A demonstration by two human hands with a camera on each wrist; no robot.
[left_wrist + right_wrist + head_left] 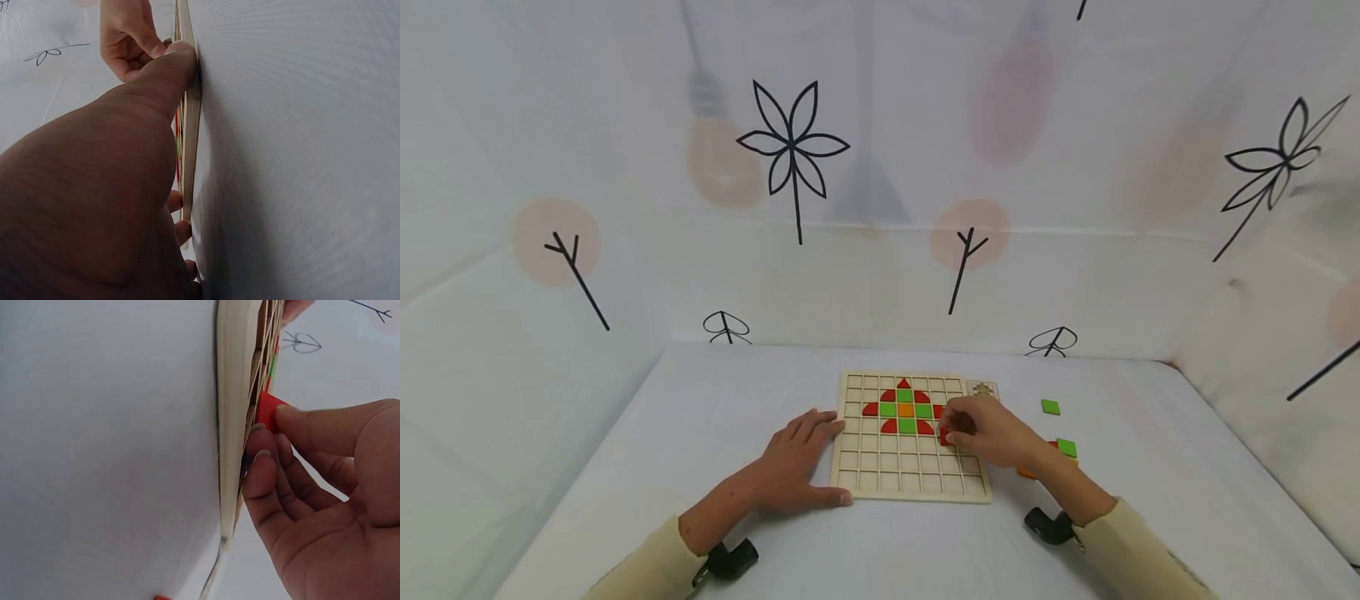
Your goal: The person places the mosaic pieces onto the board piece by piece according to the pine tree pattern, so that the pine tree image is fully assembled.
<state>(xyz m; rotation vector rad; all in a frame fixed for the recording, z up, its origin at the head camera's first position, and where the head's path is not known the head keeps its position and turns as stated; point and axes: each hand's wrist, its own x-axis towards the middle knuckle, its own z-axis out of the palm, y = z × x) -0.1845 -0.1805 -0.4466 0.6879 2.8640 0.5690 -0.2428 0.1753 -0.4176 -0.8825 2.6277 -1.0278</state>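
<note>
A wooden grid board lies on the white table with a pattern of red, green and orange tiles in its squares; an orange tile sits in the pattern's middle. My right hand is over the board's right side and pinches a red tile between thumb and fingers, right at the grid. My left hand rests at the board's left edge, fingers extended against its side and thumb at the near left corner. Part of the pattern's right side is hidden behind my right hand.
A small printed pattern card lies by the board's far right corner. Farther right is a loose green tile. Another green tile lies with red and orange ones, partly behind my right forearm. A patterned white cloth hangs behind the table.
</note>
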